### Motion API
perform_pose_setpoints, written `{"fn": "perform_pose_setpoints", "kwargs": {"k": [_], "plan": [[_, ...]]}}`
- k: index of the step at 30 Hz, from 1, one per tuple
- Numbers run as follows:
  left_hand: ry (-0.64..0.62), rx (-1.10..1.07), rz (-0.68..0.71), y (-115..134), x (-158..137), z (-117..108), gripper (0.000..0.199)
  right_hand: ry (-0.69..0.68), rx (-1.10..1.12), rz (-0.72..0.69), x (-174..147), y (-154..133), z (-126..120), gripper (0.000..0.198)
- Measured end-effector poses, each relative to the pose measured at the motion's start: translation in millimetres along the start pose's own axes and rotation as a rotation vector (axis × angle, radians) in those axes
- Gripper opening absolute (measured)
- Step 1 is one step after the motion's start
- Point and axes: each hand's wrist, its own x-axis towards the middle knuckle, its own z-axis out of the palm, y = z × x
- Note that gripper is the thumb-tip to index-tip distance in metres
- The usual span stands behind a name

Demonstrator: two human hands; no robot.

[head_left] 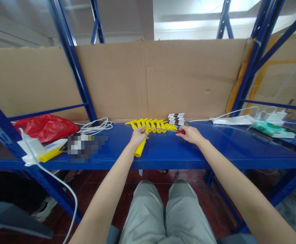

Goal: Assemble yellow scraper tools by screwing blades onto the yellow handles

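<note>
The landmark is the row of yellow T-shaped pieces (154,130) on the blue desk (176,150). In front of its left half, the left hand (139,135) has its grip wrapped around a separate yellow tube-shaped piece (140,148), whose lower end slants toward the desk's front edge. Just to the right of the row, the right hand (191,133) has its grip closed on a red-handled tool (180,131), its thin shaft reaching left across the row's front toward the held piece. The stack of small white-and-dark packets (176,119) stands behind the row's right end.

The step in hand appears to be working the tool at the piece's upper end; whether the tip touches is too small to tell. The next move likely calls for a steady left grip and an aligned shaft.
</note>
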Motion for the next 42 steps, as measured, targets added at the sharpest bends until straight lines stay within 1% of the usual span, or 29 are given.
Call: {"fn": "perform_pose_setpoints", "kwargs": {"k": [4,10,15,20,24,29,34,38,42], "plan": [[0.013,-0.004,-0.008,-0.8,1.0,0.0,0.055,-0.028,0.031,0.004,-0.6,-4.7,-3.5,0.020],[0.021,-0.003,-0.019,-2.5,3.9,0.1,0.057,-0.012,0.086,0.035,0.6,-5.3,0.1,0.015],[0.010,0.014,-0.016,-4.1,4.9,0.5,0.054,-0.007,0.048,0.024,0.5,-1.7,0.7,0.011],[0.001,-0.001,0.001,-4.8,4.9,-0.1,0.051,-0.022,0.037,-0.014,-0.7,-3.6,-1.8,0.015],[0.017,0.007,-0.002,-5.0,6.3,-0.3,0.053,-0.057,0.062,0.007,0.1,-7.0,-1.4,0.016],[0.004,0.012,0.004,-5.6,7.4,-0.1,0.051,-0.027,0.051,0.035,0.8,-5.1,0.4,0.018],[0.001,0.000,0.005,-7.0,7.7,0.1,0.051,-0.044,0.015,0.014,0.0,-5.1,-0.4,0.013],[0.010,0.001,0.003,-8.0,9.2,0.0,0.054,-0.075,0.001,0.013,-0.2,-8.6,-2.2,0.016],[0.007,0.000,0.006,-8.7,9.8,0.0,0.053,-0.063,0.024,0.024,0.2,-9.2,-1.9,0.015]]}}
